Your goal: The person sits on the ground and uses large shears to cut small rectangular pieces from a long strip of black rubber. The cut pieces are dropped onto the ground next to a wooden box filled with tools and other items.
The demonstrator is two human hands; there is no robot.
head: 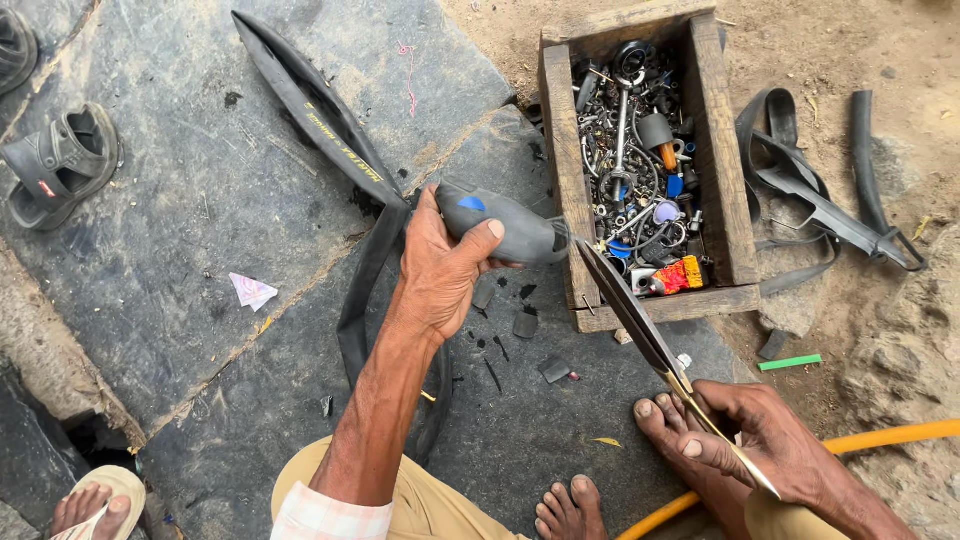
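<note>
The left hand (440,265) is wrapped tight around a rubber tube (505,225). The right hand (765,440) squeezes big scissors (640,325) that touch the tube's end, beside a wooden box (725,160).

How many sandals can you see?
3. One black sandal lies at the left on the slab, part of another black one shows in the top-left corner, and a pale one is on a foot at bottom left. More may lie outside the picture.

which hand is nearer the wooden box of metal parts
Left. The left hand holds the rubber tube right beside the wooden box; the right hand grips the scissors lower down, below the box.
</note>
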